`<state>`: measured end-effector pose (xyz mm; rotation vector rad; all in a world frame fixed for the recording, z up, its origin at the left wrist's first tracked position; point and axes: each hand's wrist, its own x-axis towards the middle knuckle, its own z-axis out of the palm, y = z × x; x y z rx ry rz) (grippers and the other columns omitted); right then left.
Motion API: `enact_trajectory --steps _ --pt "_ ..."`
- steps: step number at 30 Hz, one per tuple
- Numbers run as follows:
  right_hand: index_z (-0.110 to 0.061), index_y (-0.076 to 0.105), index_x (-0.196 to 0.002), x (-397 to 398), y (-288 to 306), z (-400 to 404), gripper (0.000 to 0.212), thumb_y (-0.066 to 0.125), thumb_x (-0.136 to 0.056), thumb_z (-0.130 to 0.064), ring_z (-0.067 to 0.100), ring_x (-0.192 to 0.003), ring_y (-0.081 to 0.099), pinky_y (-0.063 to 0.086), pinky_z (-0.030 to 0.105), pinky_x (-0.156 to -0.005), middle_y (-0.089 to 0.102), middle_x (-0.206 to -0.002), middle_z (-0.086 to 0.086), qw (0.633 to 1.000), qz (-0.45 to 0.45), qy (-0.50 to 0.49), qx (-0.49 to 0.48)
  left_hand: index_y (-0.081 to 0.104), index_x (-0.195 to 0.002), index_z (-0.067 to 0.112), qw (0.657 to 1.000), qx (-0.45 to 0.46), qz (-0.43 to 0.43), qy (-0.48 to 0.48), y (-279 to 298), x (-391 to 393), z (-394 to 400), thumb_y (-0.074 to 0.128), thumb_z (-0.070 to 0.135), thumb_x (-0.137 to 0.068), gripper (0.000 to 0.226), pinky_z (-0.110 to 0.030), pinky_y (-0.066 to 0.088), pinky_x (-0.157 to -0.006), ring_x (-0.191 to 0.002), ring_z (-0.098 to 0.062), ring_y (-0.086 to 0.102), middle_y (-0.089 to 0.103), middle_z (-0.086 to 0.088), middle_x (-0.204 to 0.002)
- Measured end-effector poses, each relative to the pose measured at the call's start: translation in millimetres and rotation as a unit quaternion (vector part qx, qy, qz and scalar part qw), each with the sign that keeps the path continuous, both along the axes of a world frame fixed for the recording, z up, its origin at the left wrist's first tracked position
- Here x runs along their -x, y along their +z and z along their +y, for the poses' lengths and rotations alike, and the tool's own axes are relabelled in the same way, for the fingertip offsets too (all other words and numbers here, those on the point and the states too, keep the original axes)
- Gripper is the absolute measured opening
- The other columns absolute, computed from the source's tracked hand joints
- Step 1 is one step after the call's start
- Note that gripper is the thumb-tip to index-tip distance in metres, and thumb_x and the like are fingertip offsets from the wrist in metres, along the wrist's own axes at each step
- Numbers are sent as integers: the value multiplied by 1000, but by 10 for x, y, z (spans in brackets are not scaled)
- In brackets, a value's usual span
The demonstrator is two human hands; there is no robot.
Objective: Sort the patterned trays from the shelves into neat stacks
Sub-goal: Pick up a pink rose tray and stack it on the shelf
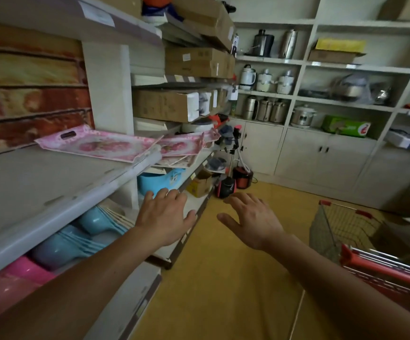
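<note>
Both my hands are out in front of me with fingers spread and holding nothing: my left hand (166, 214) hovers by the edge of the lower shelf (200, 202), my right hand (251, 218) over the yellow floor (223, 278). The pink patterned trays (101, 146) lie above and beyond my left hand on the middle shelf (51, 187), more of them (181, 146) overlapping further along. A red shopping cart (360, 253) stands to the right of my right hand.

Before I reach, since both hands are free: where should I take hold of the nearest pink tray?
Probably its aisle-side corner, from the aisle: the pink tray lies flat, and that corner juts past the shelf edge. The handle slot sits at the far end.
</note>
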<state>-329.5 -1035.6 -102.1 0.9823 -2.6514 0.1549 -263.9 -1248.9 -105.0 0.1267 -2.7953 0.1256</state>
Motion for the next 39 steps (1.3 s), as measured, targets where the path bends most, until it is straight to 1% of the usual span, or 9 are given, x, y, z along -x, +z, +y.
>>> enact_trajectory --steps 5,9,14,17,24,28,32,36,39 --pt "-27 46 -137 396 7 -284 74 12 -87 -71 16 -127 41 33 34 -102 47 -138 -6 1000 -3 13 -11 50 -117 23 1000 -2 -11 -6 -79 389 -155 27 58 -91 49 -45 33 -98 -113 -19 46 55 3 -118" --pt "-27 46 -136 793 -37 -411 75 12 -87 -72 16 -126 41 35 35 -100 47 -138 -6 999 -19 29 0 50 -121 22 1000 -3 -19 7 -95 698 -328 20 59 -88 58 -44 34 -97 -115 -20 46 55 3 -121" --pt "-26 48 -134 1394 -197 -556 65 23 -92 -68 18 -126 43 38 38 -102 48 -137 -4 998 -30 57 9 51 -121 21 999 4 -22 31 -148 1123 -399 12 59 -82 67 -45 34 -98 -116 -20 45 55 3 -122" --pt "-26 48 -134 1796 -217 -640 72 16 -89 -71 20 -124 44 40 40 -100 49 -136 -4 996 -32 83 14 54 -117 21 998 19 -10 54 -123 1429 -411 5 60 -77 74 -43 36 -95 -114 -20 48 57 2 -120" --pt "-24 46 -137 2856 -119 -673 79 10 -85 -71 19 -129 41 36 38 -103 47 -140 -3 989 -26 141 36 58 -115 16 993 24 9 113 23 2276 -358 13 58 -80 70 -45 39 -92 -108 -24 53 62 -2 -116" --pt "-24 47 -136 3370 -168 -721 65 28 -92 -67 19 -128 41 39 38 -101 48 -139 -3 984 -31 173 38 52 -120 19 988 33 -15 149 64 2658 -292 19 57 -84 62 -43 36 -96 -112 -21 49 57 1 -122" --pt "-24 47 -137 3702 -208 -884 59 35 -94 -63 18 -127 41 37 37 -101 48 -139 -4 978 -38 202 28 56 -119 17 984 34 -13 177 54 2866 -384 9 60 -80 75 -44 38 -95 -110 -23 52 61 -2 -117" --pt "-25 46 -138 3956 -218 -1211 58 35 -94 -62 18 -127 42 36 36 -102 47 -139 -5 971 -49 234 21 62 -109 15 975 30 -2 222 41 3027 -664 18 57 -82 67 -44 42 -90 -102 -27 57 66 -6 -108" --pt "-23 49 -135 4113 -209 -1549 71 22 -88 -69 18 -123 45 38 35 -99 50 -136 -3 963 -58 263 20 61 -111 17 968 36 -2 248 20 3134 -916 20 57 -83 64 -43 41 -90 -102 -26 57 65 -5 -110"
